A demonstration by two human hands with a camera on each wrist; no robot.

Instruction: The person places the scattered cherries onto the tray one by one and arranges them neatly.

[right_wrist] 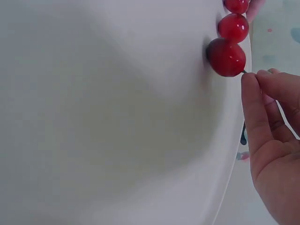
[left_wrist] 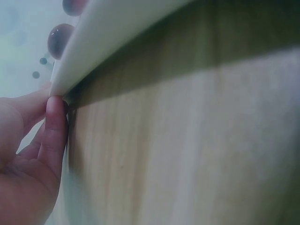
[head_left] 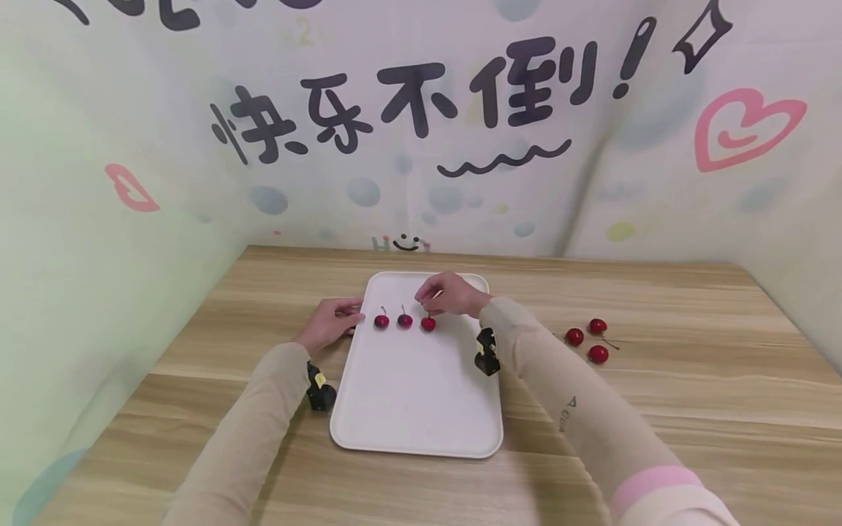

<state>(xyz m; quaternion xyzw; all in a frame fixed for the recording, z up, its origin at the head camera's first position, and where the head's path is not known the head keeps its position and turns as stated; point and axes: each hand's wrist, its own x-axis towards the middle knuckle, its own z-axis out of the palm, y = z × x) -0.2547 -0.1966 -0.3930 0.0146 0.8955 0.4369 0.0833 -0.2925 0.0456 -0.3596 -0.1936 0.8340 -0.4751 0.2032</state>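
Note:
A white rectangular tray (head_left: 417, 394) lies lengthwise on the wooden table. Its far left edge is pinched between the thumb and fingers of my left hand (head_left: 329, 321), plain in the left wrist view at the tray's rim (left_wrist: 77, 65). My right hand (head_left: 454, 294) pinches the thin stem of a red cherry (head_left: 428, 324) between thumb and fingertip. That cherry (right_wrist: 227, 57) sits low over the tray surface. Left of it on the tray are a middle cherry (head_left: 404, 321) and a leftmost cherry (head_left: 381, 321), stems pointing away. Together the three form a crosswise row.
Right of the tray, beyond my right forearm, three loose cherries (head_left: 597, 354) lie on the wooden table (head_left: 691, 394). A printed cloth backdrop (head_left: 408, 190) with dark lettering rises behind the table's far edge. Black wrist cameras (head_left: 487, 352) sit at both wrists.

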